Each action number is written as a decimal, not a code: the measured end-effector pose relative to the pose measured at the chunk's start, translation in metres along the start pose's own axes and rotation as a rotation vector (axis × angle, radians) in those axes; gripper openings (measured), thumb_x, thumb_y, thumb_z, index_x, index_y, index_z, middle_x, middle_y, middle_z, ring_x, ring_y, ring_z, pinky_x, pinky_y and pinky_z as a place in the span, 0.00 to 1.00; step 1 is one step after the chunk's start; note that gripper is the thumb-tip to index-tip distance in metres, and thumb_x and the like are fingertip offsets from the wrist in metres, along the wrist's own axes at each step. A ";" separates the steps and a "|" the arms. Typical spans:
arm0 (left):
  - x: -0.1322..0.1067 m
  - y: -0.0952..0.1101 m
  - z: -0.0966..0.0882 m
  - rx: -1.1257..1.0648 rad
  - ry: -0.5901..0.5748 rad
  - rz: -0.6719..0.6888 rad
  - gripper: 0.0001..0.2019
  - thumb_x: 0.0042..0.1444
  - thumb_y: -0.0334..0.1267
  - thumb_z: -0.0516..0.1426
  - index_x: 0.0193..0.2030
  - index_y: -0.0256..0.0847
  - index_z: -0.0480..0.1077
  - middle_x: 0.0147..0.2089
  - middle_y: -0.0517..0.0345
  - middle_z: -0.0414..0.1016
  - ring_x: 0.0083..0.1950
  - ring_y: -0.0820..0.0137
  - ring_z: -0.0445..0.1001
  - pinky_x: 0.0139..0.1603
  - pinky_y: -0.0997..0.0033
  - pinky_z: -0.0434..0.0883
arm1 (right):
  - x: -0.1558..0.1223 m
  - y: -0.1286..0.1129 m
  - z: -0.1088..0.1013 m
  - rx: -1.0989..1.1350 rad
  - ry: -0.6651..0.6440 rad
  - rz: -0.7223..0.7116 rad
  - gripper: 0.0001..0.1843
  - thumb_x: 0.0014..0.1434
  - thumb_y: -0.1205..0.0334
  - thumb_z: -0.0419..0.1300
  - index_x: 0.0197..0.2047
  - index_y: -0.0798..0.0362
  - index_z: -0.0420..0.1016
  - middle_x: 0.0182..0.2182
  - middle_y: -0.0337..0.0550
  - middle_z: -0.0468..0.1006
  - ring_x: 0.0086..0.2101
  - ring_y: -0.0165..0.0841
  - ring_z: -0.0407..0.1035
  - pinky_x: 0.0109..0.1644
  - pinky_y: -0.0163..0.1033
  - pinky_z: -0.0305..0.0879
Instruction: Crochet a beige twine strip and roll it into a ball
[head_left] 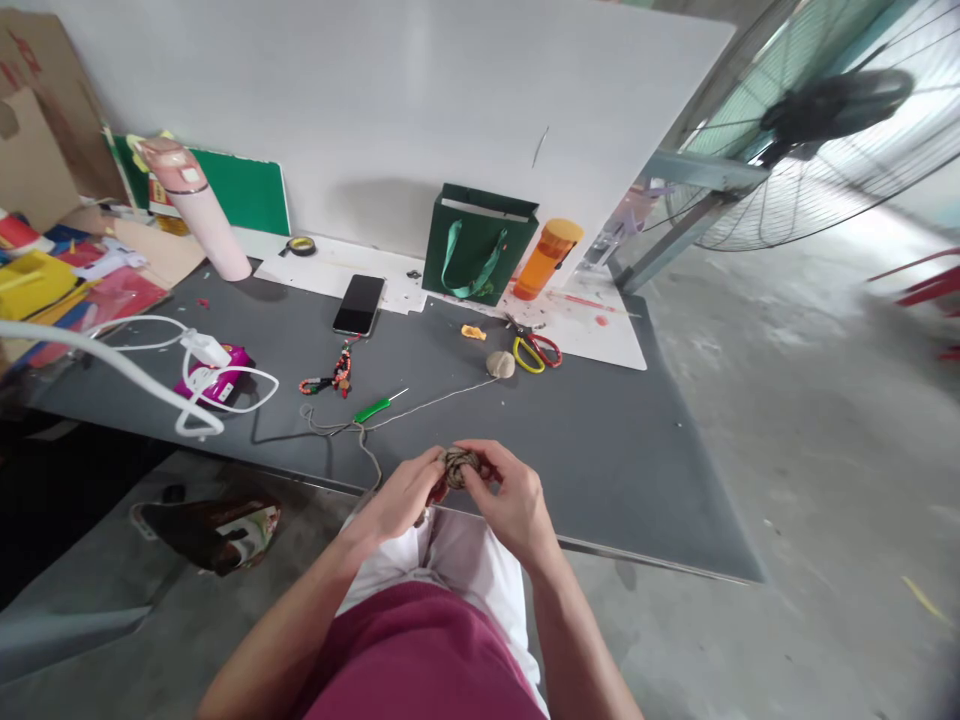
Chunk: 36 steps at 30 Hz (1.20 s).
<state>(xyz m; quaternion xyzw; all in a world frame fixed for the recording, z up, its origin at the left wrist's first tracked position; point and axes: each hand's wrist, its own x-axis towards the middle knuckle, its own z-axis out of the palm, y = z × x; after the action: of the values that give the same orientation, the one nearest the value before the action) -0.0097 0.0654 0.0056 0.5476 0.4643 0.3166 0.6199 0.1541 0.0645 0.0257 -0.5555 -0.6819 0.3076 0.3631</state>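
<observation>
Both hands meet at the near edge of the dark grey table [615, 450], pinching a small knotted ball of tan cord [459, 463]. My left hand [401, 492] grips its left side, and my right hand [510, 495] wraps round its right side. A grey cord [352, 432] trails from the ball across the table, and a thin thread [442, 397] runs on to a small tan spool [501, 364]. A green-handled tool [375, 407] lies on the cord just beyond my hands.
Yellow and red scissors [536, 350], a black phone [359, 304], a bead strand [334, 376], a green gift bag [477, 243], an orange bottle [547, 258], a pink bottle [199, 210] and a white charger with cable [206, 352] lie on the table. A big fan [825, 130] stands at right.
</observation>
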 end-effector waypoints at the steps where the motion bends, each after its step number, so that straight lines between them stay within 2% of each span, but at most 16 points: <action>1: 0.000 -0.001 0.000 -0.013 0.004 0.000 0.12 0.65 0.42 0.44 0.31 0.43 0.60 0.27 0.64 0.61 0.27 0.72 0.59 0.27 0.72 0.58 | 0.000 0.000 0.000 0.018 -0.013 0.011 0.15 0.56 0.65 0.56 0.43 0.52 0.81 0.35 0.43 0.84 0.29 0.32 0.74 0.34 0.35 0.72; 9: -0.003 -0.001 -0.002 -0.035 0.022 0.012 0.16 0.65 0.47 0.44 0.29 0.44 0.59 0.26 0.64 0.60 0.26 0.72 0.56 0.27 0.70 0.56 | 0.001 0.000 -0.003 0.113 -0.051 0.046 0.16 0.57 0.63 0.57 0.45 0.51 0.82 0.36 0.43 0.85 0.32 0.34 0.77 0.38 0.37 0.75; 15: -0.005 0.001 -0.003 -0.001 0.021 0.010 0.16 0.65 0.45 0.43 0.26 0.44 0.57 0.23 0.64 0.59 0.25 0.73 0.55 0.26 0.70 0.54 | 0.002 0.000 -0.004 0.171 -0.086 0.072 0.16 0.57 0.63 0.57 0.45 0.51 0.83 0.36 0.43 0.86 0.33 0.34 0.78 0.39 0.38 0.76; 20: -0.012 0.001 0.003 0.060 0.034 0.035 0.16 0.67 0.45 0.42 0.28 0.44 0.58 0.23 0.64 0.60 0.25 0.71 0.56 0.27 0.69 0.56 | 0.001 0.001 0.000 0.180 -0.046 0.090 0.17 0.56 0.62 0.57 0.46 0.51 0.83 0.34 0.43 0.86 0.30 0.33 0.78 0.36 0.37 0.76; 24: -0.013 -0.003 0.008 0.097 0.044 0.038 0.14 0.66 0.42 0.44 0.31 0.43 0.62 0.23 0.63 0.64 0.25 0.71 0.60 0.27 0.70 0.58 | 0.000 0.002 0.004 0.200 0.017 0.125 0.14 0.55 0.60 0.58 0.42 0.52 0.82 0.33 0.43 0.86 0.28 0.33 0.78 0.34 0.37 0.76; 27: -0.013 -0.007 0.014 0.110 0.095 0.039 0.05 0.61 0.35 0.51 0.41 0.41 0.67 0.30 0.62 0.71 0.29 0.71 0.67 0.32 0.71 0.63 | 0.000 0.001 0.005 0.147 0.084 0.131 0.13 0.54 0.60 0.58 0.39 0.52 0.82 0.31 0.43 0.85 0.27 0.33 0.77 0.34 0.37 0.76; 30: -0.012 -0.012 0.023 0.104 0.250 0.074 0.17 0.57 0.31 0.55 0.54 0.42 0.64 0.38 0.60 0.75 0.34 0.70 0.72 0.37 0.71 0.68 | 0.000 -0.001 0.005 0.117 0.118 0.149 0.12 0.54 0.59 0.58 0.38 0.52 0.81 0.30 0.43 0.85 0.26 0.33 0.76 0.33 0.36 0.76; 33: -0.013 -0.015 0.028 0.099 0.358 0.125 0.14 0.60 0.33 0.54 0.53 0.41 0.65 0.40 0.57 0.76 0.34 0.69 0.74 0.37 0.70 0.70 | 0.000 -0.003 0.006 0.124 0.131 0.162 0.12 0.55 0.59 0.58 0.38 0.51 0.81 0.30 0.43 0.85 0.26 0.33 0.77 0.33 0.37 0.76; 36: -0.014 -0.014 0.027 0.112 0.364 0.161 0.10 0.67 0.37 0.49 0.50 0.41 0.68 0.39 0.56 0.76 0.31 0.71 0.73 0.36 0.70 0.70 | -0.001 -0.003 0.007 0.119 0.164 0.174 0.11 0.55 0.58 0.59 0.37 0.51 0.80 0.29 0.43 0.85 0.26 0.33 0.77 0.33 0.37 0.76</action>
<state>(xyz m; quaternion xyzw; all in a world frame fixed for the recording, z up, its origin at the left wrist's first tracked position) 0.0085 0.0397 -0.0056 0.5506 0.5401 0.4325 0.4670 0.1464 0.0632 0.0243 -0.6133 -0.5796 0.3316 0.4219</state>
